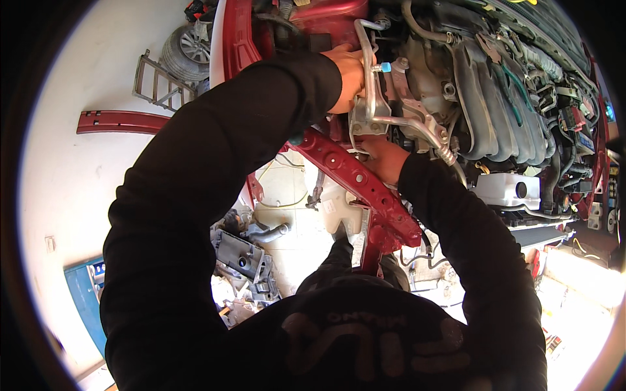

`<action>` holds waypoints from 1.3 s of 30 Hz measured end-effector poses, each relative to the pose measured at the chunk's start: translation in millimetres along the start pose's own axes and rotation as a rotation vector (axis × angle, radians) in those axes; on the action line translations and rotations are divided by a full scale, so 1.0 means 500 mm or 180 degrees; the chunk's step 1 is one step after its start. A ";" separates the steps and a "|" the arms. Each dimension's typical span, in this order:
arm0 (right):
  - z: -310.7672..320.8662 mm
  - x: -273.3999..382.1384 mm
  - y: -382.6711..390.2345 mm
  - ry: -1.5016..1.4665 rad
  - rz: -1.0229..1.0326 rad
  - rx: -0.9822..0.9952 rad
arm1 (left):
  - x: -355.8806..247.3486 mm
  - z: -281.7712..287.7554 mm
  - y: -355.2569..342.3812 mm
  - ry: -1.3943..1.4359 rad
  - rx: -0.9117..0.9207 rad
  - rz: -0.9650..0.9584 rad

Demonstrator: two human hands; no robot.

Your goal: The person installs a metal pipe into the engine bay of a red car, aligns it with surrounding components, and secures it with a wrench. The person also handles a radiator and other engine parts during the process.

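Both of my hands reach into the front corner of a red car's engine bay. My left hand (pixel 349 77) is behind a bent silver metal pipe (pixel 370 91) with a blue cap (pixel 385 67); its fingers are hidden deep in the bay. Lower down, my right hand (pixel 387 160) is bent inward between a metal bracket (pixel 369 122) and a red body beam (pixel 357 177). Its fingers are partly visible and curled. Whatever they grip beneath the bracket is hidden.
The engine with its dark ribbed intake manifold (pixel 499 98) fills the right side, beside a silver box-shaped cover (pixel 508 190). A wheel (pixel 189 52) and a metal frame (pixel 156 85) lean by the left wall. Removed parts, including a dark housing (pixel 241 254), lie on the floor.
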State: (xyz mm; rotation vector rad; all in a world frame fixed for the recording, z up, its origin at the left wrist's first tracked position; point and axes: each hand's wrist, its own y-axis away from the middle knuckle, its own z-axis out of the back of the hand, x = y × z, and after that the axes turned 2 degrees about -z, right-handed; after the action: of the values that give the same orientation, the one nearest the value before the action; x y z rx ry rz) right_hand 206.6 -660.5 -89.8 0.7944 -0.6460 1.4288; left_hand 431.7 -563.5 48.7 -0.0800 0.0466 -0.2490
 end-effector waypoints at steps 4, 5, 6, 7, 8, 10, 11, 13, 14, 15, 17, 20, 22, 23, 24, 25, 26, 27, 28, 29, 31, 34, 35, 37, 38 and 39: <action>0.003 0.001 -0.019 0.0048 0.0156 0.0144 | 0.010 0.004 -0.002 0.0046 0.0215 -0.0021; 0.003 0.005 -0.023 0.0004 0.0097 0.0203 | 0.013 0.007 0.004 0.0107 0.0183 -0.0036; 0.004 0.010 -0.029 -0.0036 0.0035 0.0256 | 0.016 0.010 0.008 0.0138 0.0182 -0.0031; 0.006 0.016 -0.035 0.0017 -0.0125 0.0362 | 0.019 0.011 0.008 0.0122 0.0132 -0.0063; 0.004 0.024 -0.041 0.0059 -0.0285 0.0478 | 0.018 0.010 0.011 0.0086 0.0122 -0.0061; 0.000 0.038 -0.053 0.0036 -0.0444 0.0402 | 0.015 0.010 0.016 -0.0074 0.0230 -0.0005; -0.002 0.042 -0.057 0.0087 -0.0463 0.0409 | 0.010 0.009 0.018 -0.0063 0.0122 0.0004; -0.009 0.045 -0.064 0.0230 -0.0626 0.0480 | 0.003 0.014 0.020 -0.0140 0.0231 0.0205; -0.011 0.042 -0.065 0.0129 -0.0601 0.0413 | 0.004 0.019 0.015 -0.0145 0.0598 0.0236; -0.015 0.038 -0.067 0.0127 -0.0659 0.0394 | 0.001 0.025 0.017 -0.0173 0.0637 0.0232; -0.025 0.025 -0.069 0.0014 -0.0639 0.0333 | -0.010 0.036 0.024 -0.0199 0.0608 0.0133; -0.045 0.012 -0.074 0.0126 -0.0569 0.0115 | -0.038 0.034 0.025 -0.0380 0.0806 0.0060; -0.043 0.013 -0.068 0.0026 -0.0447 -0.0077 | -0.050 0.037 0.027 -0.0497 0.1088 0.0174; -0.036 0.020 -0.059 0.0070 -0.0648 -0.0029 | -0.054 0.038 0.026 -0.0489 0.1033 0.0217; -0.022 0.029 -0.043 -0.0069 -0.0516 -0.0185 | -0.057 0.040 0.026 -0.0467 0.0930 0.0235; -0.003 0.041 -0.013 -0.0143 -0.0603 -0.0225 | -0.062 0.042 0.027 -0.0440 0.0909 0.0267; 0.020 0.057 0.022 -0.0179 -0.0737 -0.0249 | -0.064 0.046 0.030 -0.0422 0.0825 0.0179; 0.047 0.076 0.061 -0.0630 -0.1114 -0.0109 | -0.062 0.048 0.027 -0.0489 0.1077 0.0222; 0.076 0.095 0.107 -0.1061 -0.1473 0.0031 | -0.064 0.049 0.026 -0.0446 0.0947 0.0224; 0.103 0.116 0.161 -0.0401 -0.1051 -0.0170 | -0.067 0.048 0.028 -0.0414 0.0814 0.0237; 0.122 0.162 0.252 -0.0377 -0.0648 -0.0618 | -0.070 0.046 0.030 -0.0466 0.0727 0.0220; 0.141 0.181 0.341 0.0317 -0.0706 -0.0281 | -0.072 0.038 0.031 -0.0521 0.0758 0.0251; 0.137 0.182 0.362 0.0498 -0.1097 0.0005 | -0.072 0.035 0.030 -0.0532 0.0805 0.0278; 0.131 0.167 0.395 0.0375 -0.1540 0.0083 | -0.075 0.031 0.034 -0.0558 0.0692 0.0315; 0.124 0.163 0.411 0.0331 -0.1363 -0.0292 | -0.077 0.032 0.035 -0.0575 0.0663 0.0312; 0.114 0.158 0.426 0.0270 -0.0999 -0.0770 | -0.079 0.032 0.035 -0.0591 0.0641 0.0306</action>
State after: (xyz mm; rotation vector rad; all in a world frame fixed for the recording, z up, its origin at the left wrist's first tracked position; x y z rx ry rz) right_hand 3.4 -663.8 26.5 0.6102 -0.5868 1.0698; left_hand 398.5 -535.4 64.7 0.0994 -0.1588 -0.1483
